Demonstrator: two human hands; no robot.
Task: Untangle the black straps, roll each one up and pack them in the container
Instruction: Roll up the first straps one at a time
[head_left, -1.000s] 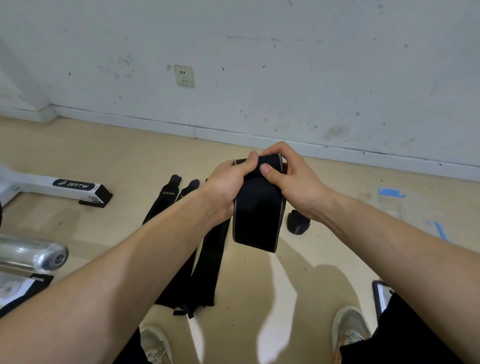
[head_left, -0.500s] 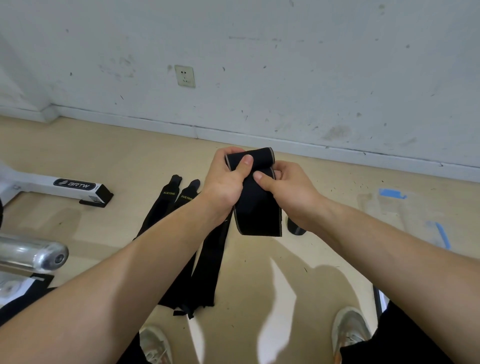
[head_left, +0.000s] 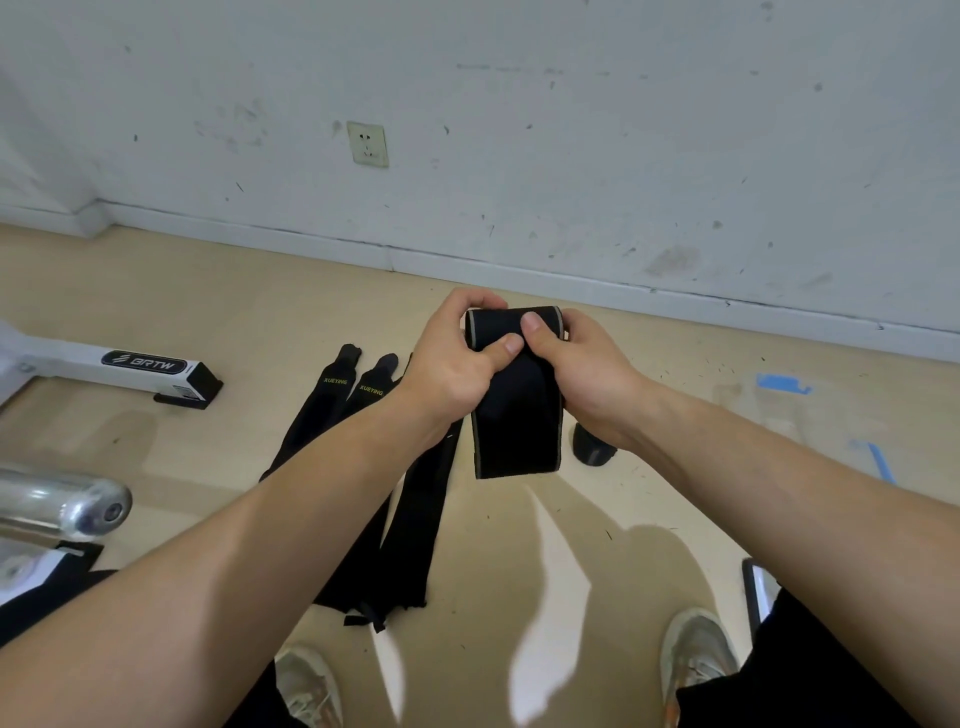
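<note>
A wide black strap (head_left: 517, 431) with grey edges is partly rolled at its top, and its loose end hangs down in the air. My left hand (head_left: 449, 366) grips the roll from the left, thumb on its front. My right hand (head_left: 582, 374) grips it from the right, thumb pressed on top. Several flat black straps (head_left: 410, 519) with yellow lettering lie side by side on the floor below my left forearm. A small black rolled strap (head_left: 592, 447) sits on the floor behind my right wrist. No container is clearly in view.
A white machine leg (head_left: 145, 366) with a black foot lies at the left, and a shiny metal bar end (head_left: 88, 506) pokes in lower left. The white wall and baseboard run across the back. My two shoes (head_left: 696, 654) stand at the bottom. Blue tape marks (head_left: 779, 382) are at right.
The roll at the top has grown as both hands turned it. The hanging end has become shorter and has risen.
</note>
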